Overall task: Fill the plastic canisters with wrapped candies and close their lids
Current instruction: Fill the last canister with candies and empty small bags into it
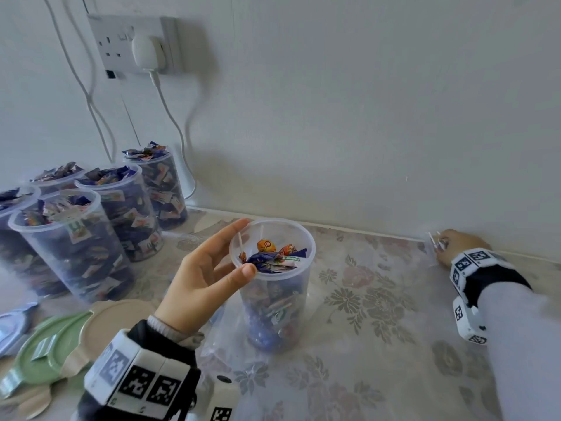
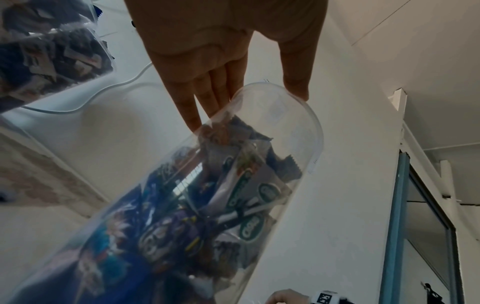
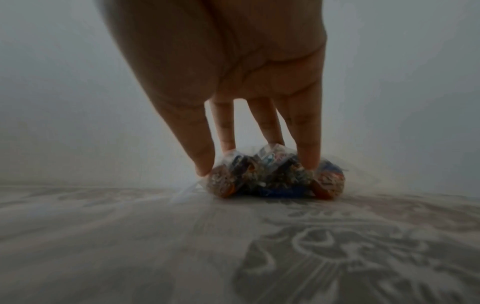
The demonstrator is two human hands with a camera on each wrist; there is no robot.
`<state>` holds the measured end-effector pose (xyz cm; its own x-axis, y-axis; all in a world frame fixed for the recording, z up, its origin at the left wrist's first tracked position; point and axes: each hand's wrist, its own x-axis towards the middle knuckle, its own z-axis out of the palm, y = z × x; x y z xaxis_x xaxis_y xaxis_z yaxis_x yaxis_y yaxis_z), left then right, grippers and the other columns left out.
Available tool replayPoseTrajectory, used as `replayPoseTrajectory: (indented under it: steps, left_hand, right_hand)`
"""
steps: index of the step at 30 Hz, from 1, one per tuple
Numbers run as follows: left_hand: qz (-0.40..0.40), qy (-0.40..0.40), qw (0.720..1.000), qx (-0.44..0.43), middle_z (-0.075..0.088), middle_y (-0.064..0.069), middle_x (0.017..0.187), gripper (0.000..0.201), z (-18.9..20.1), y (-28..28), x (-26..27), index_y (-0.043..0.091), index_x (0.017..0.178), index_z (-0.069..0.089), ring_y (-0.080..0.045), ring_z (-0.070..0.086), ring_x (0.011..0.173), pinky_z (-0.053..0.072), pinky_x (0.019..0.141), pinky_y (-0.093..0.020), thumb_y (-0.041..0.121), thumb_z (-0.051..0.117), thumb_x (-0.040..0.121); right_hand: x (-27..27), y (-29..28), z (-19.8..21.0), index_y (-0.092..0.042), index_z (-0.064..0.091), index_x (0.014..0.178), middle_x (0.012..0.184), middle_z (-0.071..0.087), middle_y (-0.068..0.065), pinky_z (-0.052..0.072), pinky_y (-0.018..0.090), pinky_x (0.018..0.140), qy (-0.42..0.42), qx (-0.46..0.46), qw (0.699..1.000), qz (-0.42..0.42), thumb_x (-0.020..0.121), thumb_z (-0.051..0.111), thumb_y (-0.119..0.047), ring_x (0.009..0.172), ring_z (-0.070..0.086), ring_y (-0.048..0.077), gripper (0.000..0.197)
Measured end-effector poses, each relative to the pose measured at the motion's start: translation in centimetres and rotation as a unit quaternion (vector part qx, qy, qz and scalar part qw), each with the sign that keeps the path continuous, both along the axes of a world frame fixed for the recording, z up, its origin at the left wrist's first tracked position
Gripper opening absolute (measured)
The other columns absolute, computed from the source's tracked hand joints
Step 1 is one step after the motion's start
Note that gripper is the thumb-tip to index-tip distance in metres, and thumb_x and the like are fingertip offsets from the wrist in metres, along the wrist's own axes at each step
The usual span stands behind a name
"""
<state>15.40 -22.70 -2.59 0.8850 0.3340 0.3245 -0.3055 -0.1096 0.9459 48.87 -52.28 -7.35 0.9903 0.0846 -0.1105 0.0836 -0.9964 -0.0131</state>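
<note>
A clear plastic canister (image 1: pixel 274 302) stands upright mid-table, partly filled with wrapped candies and lollipops; its mouth has no lid. My left hand (image 1: pixel 244 249) holds it at the rim, thumb on the near side and fingers on the far left side. The left wrist view shows the same hold, the left hand (image 2: pixel 246 111) on the canister (image 2: pixel 182 205). Far right by the wall, my right hand (image 1: pixel 443 247) grips a small clump of wrapped candies (image 1: pixel 438 241) on the table. In the right wrist view the right hand (image 3: pixel 257 168) closes over the candies (image 3: pixel 275 181).
Several full, lidless canisters (image 1: pixel 91 223) crowd the back left. Green (image 1: pixel 48 350) and beige (image 1: pixel 115 311) lids lie at the front left. A clear plastic bag (image 1: pixel 224 338) lies under the held canister. A wall socket with charger (image 1: pixel 145 50) and cables hangs above. A floral tablecloth (image 1: pixel 364 329) covers the table.
</note>
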Motion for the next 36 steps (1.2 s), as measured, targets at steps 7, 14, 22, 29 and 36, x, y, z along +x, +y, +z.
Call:
replayPoseTrajectory:
  steps: [7, 14, 22, 29, 36]
  left_hand:
    - [0.001, 0.000, 1.000, -0.004, 0.063, 0.018, 0.119, 0.092, 0.1, -0.2, -0.2, 0.019, 0.127, 0.045, -0.003, 0.060, 0.109, 0.049, 0.080, -0.013, 0.058, 0.080, 0.052]
    - [0.008, 0.002, 1.000, 0.002, 0.062, 0.019, 0.120, 0.092, 0.1, -0.2, -0.2, 0.021, 0.128, 0.045, -0.004, 0.059, 0.110, 0.049, 0.081, -0.012, 0.060, 0.079, 0.051]
    - [0.011, -0.004, 1.000, 0.006, 0.064, 0.025, 0.113, 0.091, 0.3, -0.5, -0.3, 0.026, 0.124, 0.046, 0.002, 0.060, 0.107, 0.048, 0.079, -0.010, 0.065, 0.078, 0.048]
    - [0.139, -0.018, 0.973, 0.183, 0.055, 0.015, 0.127, 0.064, 0.8, -1.3, -0.8, 0.032, 0.124, 0.049, 0.004, 0.048, 0.119, 0.037, 0.097, -0.012, 0.051, 0.065, 0.065]
    - [0.065, -0.149, 0.958, 0.236, 0.067, 0.010, 0.081, 0.018, 2.3, -8.3, -1.8, 0.020, 0.095, 0.064, -0.008, 0.064, 0.071, 0.049, 0.063, -0.017, 0.016, 0.055, 0.081]
  right_hand:
    - [1.0, -0.4, -0.7, -0.025, 0.049, 0.087, 0.090, 0.047, 0.008, 0.041, 0.042, 0.093, 0.017, -0.031, 0.999, -0.035, 0.066, 0.066, -0.057, 0.098, 0.051, 0.031, 0.042]
    - [-1.4, -0.4, 0.4, -0.028, 0.036, 0.128, 0.110, 0.048, 0.010, 0.046, 0.035, 0.082, 0.021, -0.034, 0.999, 0.019, 0.080, 0.064, -0.041, 0.102, 0.054, 0.034, 0.058]
    - [-3.8, -0.1, 1.8, -0.032, 0.043, 0.130, 0.116, 0.042, 0.011, 0.046, 0.029, 0.071, 0.044, -0.043, 0.996, 0.058, 0.074, 0.070, -0.031, 0.099, 0.054, 0.033, 0.063]
    - [-6.5, 0.0, 3.3, -0.019, 0.049, 0.118, 0.084, 0.057, 0.007, 0.041, 0.028, 0.058, 0.010, 0.227, 0.971, 0.071, 0.074, 0.075, -0.017, 0.069, 0.055, 0.023, 0.051]
    - [-14.8, 2.5, 6.3, -0.020, 0.052, 0.114, 0.097, 0.059, 0.010, 0.058, 0.038, 0.057, 0.193, 0.493, 0.841, 0.108, 0.081, 0.065, -0.002, 0.081, 0.065, 0.028, 0.039]
